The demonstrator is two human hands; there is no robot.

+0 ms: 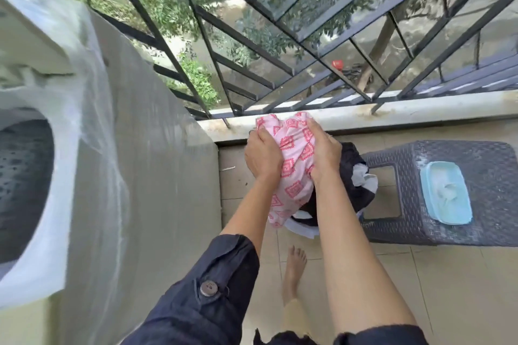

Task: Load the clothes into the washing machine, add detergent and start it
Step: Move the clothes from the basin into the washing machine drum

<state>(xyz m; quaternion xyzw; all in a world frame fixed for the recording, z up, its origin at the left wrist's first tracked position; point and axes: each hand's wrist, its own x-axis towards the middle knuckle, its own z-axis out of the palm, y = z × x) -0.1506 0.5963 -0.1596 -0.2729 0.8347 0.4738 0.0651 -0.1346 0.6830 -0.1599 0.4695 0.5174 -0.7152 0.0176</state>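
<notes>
A pink cloth with a red diamond pattern (294,159) is bunched up between both hands, lifted above a laundry basket (304,228) on the floor. My left hand (262,155) grips its left side and my right hand (325,150) grips its right side. Dark and white clothes (356,176) hang under and behind the cloth, over the basket. The top-loading washing machine (64,126) stands at the left under a clear plastic cover, and its drum (22,185) is open. A light blue tub of white powder (445,192) sits open on a dark woven stool.
The dark woven stool (476,171) stands right of the basket against the low balcony wall (364,117). A black metal grille (280,36) closes the balcony above that wall. My bare foot (294,266) rests on the beige floor tiles between machine and stool.
</notes>
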